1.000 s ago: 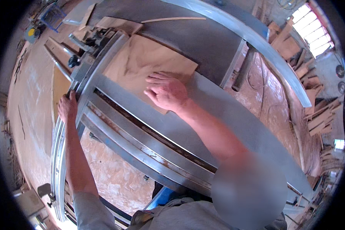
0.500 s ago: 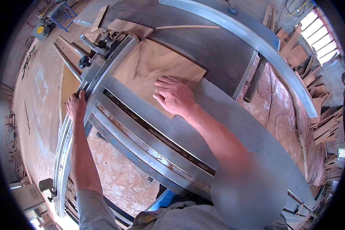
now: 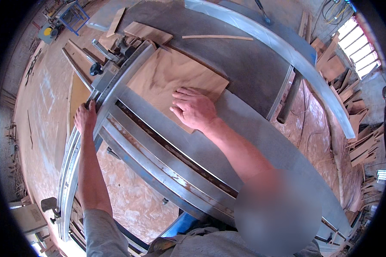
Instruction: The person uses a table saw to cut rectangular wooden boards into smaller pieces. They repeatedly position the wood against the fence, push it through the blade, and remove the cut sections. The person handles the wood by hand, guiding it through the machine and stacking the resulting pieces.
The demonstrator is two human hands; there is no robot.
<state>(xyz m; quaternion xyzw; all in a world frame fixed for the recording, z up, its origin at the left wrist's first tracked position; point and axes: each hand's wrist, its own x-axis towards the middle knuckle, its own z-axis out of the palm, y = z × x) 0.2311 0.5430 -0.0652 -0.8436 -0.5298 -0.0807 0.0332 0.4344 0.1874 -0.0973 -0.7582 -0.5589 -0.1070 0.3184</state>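
A flat wooden board (image 3: 158,79) with wavy grain lies on the grey metal sliding table (image 3: 240,124) of a panel saw, its far left edge along the metal crosscut fence (image 3: 107,92). My right hand (image 3: 193,109) rests palm down on the board's near part, fingers stretched out and bent slightly. At the left, my left hand (image 3: 85,118) is closed round the fence rail, just below a stop block with a black knob (image 3: 95,69). The saw blade cannot be made out.
A thin wood strip (image 3: 218,37) lies on the dark fixed table (image 3: 244,60). Beyond it runs a long metal rip fence (image 3: 287,51). Wood offcuts (image 3: 148,32) sit past the board's far end. Scrap wood (image 3: 364,145) is piled by the right wall.
The fixed table, wood strip and rip fence have shifted right and nearer in the picture, while board, crosscut fence and both hands stay almost in place. Both hands keep their hold.
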